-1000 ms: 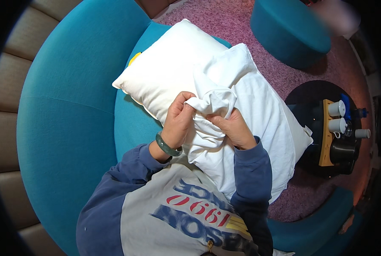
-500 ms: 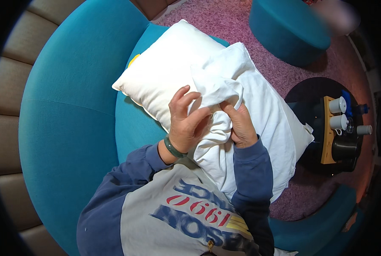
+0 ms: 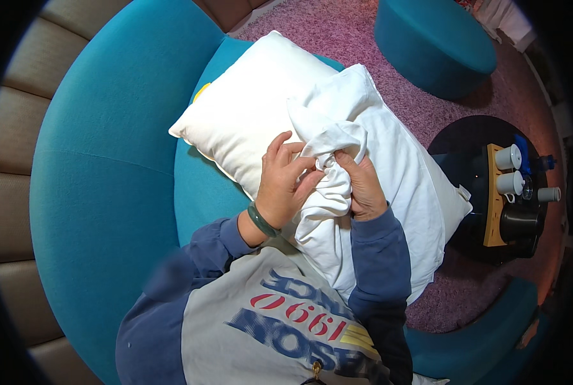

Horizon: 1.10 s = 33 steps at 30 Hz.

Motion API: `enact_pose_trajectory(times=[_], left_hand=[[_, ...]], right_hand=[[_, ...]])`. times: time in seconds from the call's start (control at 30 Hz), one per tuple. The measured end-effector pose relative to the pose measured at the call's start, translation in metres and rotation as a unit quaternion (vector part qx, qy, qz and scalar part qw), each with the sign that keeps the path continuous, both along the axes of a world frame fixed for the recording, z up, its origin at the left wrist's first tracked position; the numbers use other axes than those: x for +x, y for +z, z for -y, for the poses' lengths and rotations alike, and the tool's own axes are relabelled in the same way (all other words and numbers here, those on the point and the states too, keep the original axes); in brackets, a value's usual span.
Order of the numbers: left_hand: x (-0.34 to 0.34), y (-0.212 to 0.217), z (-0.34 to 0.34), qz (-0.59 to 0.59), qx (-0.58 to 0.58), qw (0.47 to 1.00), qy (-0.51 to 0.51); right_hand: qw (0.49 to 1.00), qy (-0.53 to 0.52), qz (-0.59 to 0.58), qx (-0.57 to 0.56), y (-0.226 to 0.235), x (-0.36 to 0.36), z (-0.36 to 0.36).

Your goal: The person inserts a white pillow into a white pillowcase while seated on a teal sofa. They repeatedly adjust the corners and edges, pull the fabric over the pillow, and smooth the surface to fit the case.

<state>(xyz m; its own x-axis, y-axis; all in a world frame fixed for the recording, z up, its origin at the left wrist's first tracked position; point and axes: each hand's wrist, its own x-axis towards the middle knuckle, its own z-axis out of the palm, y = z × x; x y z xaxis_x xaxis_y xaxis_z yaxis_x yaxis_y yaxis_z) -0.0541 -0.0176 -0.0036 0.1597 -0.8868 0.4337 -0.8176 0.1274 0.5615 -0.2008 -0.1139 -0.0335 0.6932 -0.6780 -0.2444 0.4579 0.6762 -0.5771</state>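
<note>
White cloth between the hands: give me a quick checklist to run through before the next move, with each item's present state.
1. Right hand has a grip on the white cloth: ok, thumb pressed onto the gathered fabric.
2. Left hand has a grip too: cannot tell; it is at the bunch's edge, but a firm pinch is not clear.
3. Cloth smooth between the hands: not ok, bunched and creased.
4. White pillow supported: ok, on the teal seat.
5. White cups clear of both hands: ok, on the wooden tray off to the right.
</note>
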Motion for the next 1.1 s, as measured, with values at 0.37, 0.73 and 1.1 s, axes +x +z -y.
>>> enact_pose_trajectory(times=[0.37, 0.73, 1.1], left_hand=[[0.001, 0.025, -0.005, -0.132, -0.048, 0.99, 0.014], [-0.003, 0.02, -0.005, 0.077, -0.091, 0.992, 0.042], [-0.001, 0.018, 0.001, -0.022, -0.08, 0.996, -0.015]], right_hand=[[0.983, 0.018, -0.087, -0.163, 0.01, 0.004, -0.009], [0.989, -0.035, -0.056, -0.13, 0.015, 0.007, -0.011], [0.984, -0.036, -0.05, -0.168, 0.019, 0.004, -0.008]])
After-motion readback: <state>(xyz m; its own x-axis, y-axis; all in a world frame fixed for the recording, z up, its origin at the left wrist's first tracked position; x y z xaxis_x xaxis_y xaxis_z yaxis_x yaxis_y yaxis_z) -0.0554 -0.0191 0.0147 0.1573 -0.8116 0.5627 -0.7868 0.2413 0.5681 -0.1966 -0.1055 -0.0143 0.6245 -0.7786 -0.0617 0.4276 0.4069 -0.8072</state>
